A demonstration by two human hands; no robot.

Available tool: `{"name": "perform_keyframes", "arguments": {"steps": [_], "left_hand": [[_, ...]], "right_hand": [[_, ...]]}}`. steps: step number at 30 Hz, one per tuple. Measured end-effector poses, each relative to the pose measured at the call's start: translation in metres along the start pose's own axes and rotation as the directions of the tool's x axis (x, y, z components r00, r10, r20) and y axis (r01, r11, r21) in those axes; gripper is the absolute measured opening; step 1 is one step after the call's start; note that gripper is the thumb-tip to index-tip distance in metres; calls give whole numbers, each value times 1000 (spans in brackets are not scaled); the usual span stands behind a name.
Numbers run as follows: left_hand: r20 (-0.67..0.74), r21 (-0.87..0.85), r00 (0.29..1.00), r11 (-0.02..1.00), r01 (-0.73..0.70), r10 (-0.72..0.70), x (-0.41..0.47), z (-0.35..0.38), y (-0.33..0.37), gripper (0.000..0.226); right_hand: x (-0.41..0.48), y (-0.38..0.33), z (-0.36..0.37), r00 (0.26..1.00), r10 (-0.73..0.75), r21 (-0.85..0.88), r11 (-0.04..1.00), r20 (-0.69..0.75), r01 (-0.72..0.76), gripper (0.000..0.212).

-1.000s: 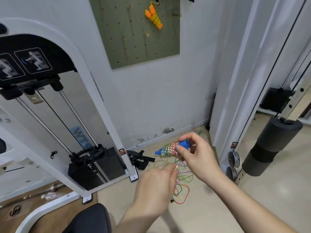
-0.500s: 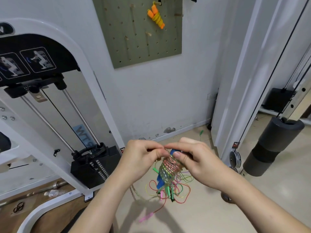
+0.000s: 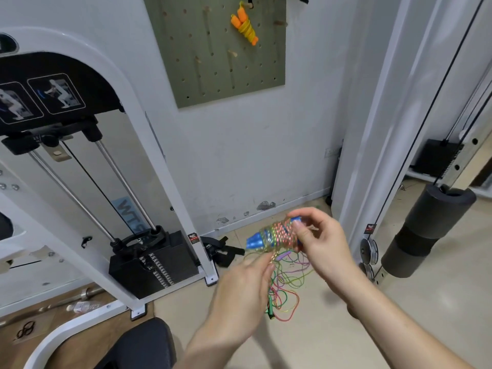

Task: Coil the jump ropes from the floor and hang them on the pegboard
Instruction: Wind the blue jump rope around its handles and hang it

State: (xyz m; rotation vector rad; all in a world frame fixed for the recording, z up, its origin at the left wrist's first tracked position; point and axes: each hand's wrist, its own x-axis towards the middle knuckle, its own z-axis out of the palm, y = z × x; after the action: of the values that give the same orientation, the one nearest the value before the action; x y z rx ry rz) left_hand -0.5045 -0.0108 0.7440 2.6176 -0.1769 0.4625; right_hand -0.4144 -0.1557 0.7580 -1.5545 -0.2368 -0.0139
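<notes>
My right hand (image 3: pixel 323 242) grips the blue handles of a jump rope (image 3: pixel 271 235), which lie sideways with multicoloured cord wound round them. Just below the bundle, my left hand (image 3: pixel 247 288) pinches the loose cord. The rest of the cord hangs down in loose loops (image 3: pixel 286 291) to a tangle on the floor. High on the wall hangs a green pegboard (image 3: pixel 213 62). A coiled jump rope with orange handles (image 3: pixel 246 26) hangs from one of its pegs.
A white weight machine with a black weight stack (image 3: pixel 153 262) stands at the left. Black straps (image 3: pixel 222 251) lie at the wall's foot. At the right are a white cable-machine post (image 3: pixel 372 129), a black foam roller pad (image 3: pixel 426 230) and small weight plates (image 3: pixel 368 253).
The handle bundle turned from hanging downward to lying sideways. My left hand dropped from beside the bundle's top to below it, carrying the cord round.
</notes>
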Motion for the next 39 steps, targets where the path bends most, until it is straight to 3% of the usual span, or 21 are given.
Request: {"name": "perform_keyframes", "arguments": {"steps": [1, 3, 5, 8, 11, 14, 16, 18, 21, 23, 25, 28, 29, 31, 34, 35, 37, 38, 39], "left_hand": [[41, 177, 997, 982, -66, 59, 1, -8, 1, 16], [104, 357, 990, 926, -123, 91, 3, -21, 6, 14], [153, 414, 982, 895, -165, 111, 3, -34, 7, 24], [131, 393, 960, 877, -278, 246, 13, -50, 0, 18], [105, 175, 979, 966, -192, 175, 33, -70, -13, 26], [154, -226, 984, 966, 123, -90, 40, -76, -16, 3], [195, -448, 958, 850, 278, -210, 44, -73, -15, 16], [213, -595, 946, 736, 323, -242, 44, -67, -12, 23], [217, -755, 917, 539, 374, -334, 38, -45, -9, 20], [159, -795, 940, 525, 304, -302, 29, -32, -2, 20], [128, -843, 963, 487, 231, -235, 23, -24, 7, 13], [139, -929, 947, 292, 226, -291, 26, -25, 25, 12], [143, -925, 934, 292, 244, -329, 27, -26, 26, 26], [160, -853, 930, 428, 299, -331, 27, -27, 10, 37], [239, -746, 965, 616, 255, -110, 24, -36, -11, 30], [281, -723, 959, 647, 240, -42, 24, -38, -14, 29], [336, -694, 941, 685, 222, 35, 27, -41, -10, 24], [329, -661, 944, 721, 208, 29, 30, -42, -7, 19], [307, -622, 952, 757, 200, 1, 32, -43, -4, 13]], "right_hand": [[-1, 3, -1, 998, -70, -119, 990, 5, 70, 16], [-4, 5, -1, 977, -210, -300, 930, 37, 211, 14], [-6, 3, -1, 929, -352, -471, 804, 111, 361, 16], [-9, -2, -3, 887, -375, -565, 685, 268, 460, 14], [-11, -11, -10, 860, -340, -467, 732, 381, 496, 14], [-9, -26, -13, 866, -222, -258, 895, 448, 363, 15], [-8, -33, -15, 880, -113, -70, 984, 461, 163, 15], [-8, -34, -16, 897, -60, 74, 997, 439, 30, 17], [-7, -31, -10, 949, -4, 319, 942, 315, -103, 6], [-6, -25, -4, 982, 66, 487, 861, 174, -144, 8], [-10, -18, 3, 996, 83, 491, 867, 38, -91, 12], [-26, -11, 16, 998, -7, 320, 947, -65, 28, 14], [-30, -9, 17, 998, -39, 254, 966, -51, 51, 12], [-32, -8, 9, 995, -91, 78, 993, 34, 88, 12], [-17, -23, -14, 973, -9, -142, 989, 232, 43, 38], [-13, -32, -16, 938, 85, -139, 990, 336, -40, 46], [-10, -43, -7, 801, 245, -151, 969, 547, -193, 45], [-11, -46, -1, 755, 267, -137, 963, 599, -231, 39], [-12, -45, 5, 756, 263, -101, 962, 599, -255, 34]]}}
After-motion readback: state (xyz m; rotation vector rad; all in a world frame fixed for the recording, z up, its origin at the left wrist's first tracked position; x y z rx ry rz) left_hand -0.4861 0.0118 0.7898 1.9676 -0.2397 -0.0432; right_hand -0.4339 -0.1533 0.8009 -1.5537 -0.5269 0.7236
